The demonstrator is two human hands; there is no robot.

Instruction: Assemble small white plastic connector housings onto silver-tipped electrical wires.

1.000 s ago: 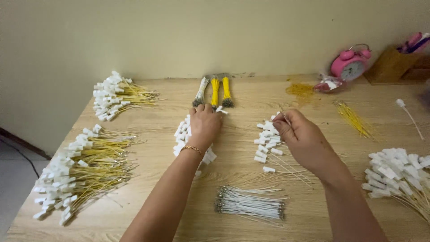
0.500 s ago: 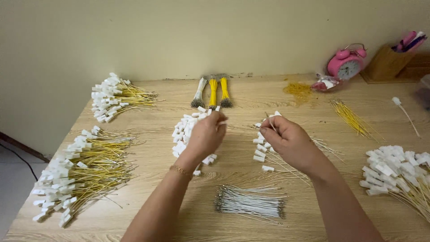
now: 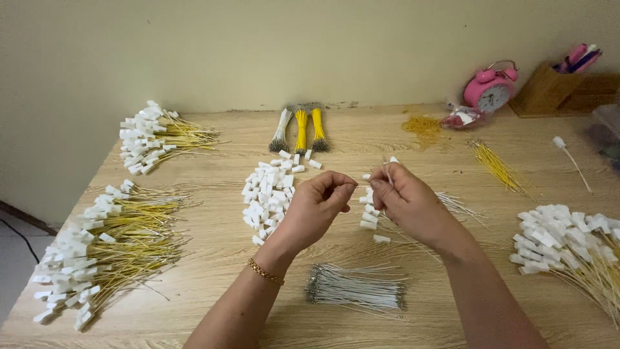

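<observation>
My left hand (image 3: 315,208) is raised over the middle of the wooden table (image 3: 213,245), thumb and forefinger pinched on what looks like a small white connector. My right hand (image 3: 408,204) faces it, almost touching, and pinches a thin wire (image 3: 389,169) with a white tip sticking up. To the left of my left hand lies a loose pile of white connectors (image 3: 268,190). A few more white connectors (image 3: 369,218) and thin pale wires (image 3: 455,205) lie under my right hand.
A bundle of grey-white wires (image 3: 355,289) lies near the front edge. Heaps of yellow wires with white ends lie at left (image 3: 97,252), back left (image 3: 155,132) and right (image 3: 568,239). Tied wire bundles (image 3: 301,129), loose yellow wires (image 3: 497,165), a pink alarm clock (image 3: 491,90) and a wooden holder (image 3: 547,89) stand behind.
My left hand came back from the far end of the connector pile toward me. My right hand lifted from the table, and both hands met in the middle.
</observation>
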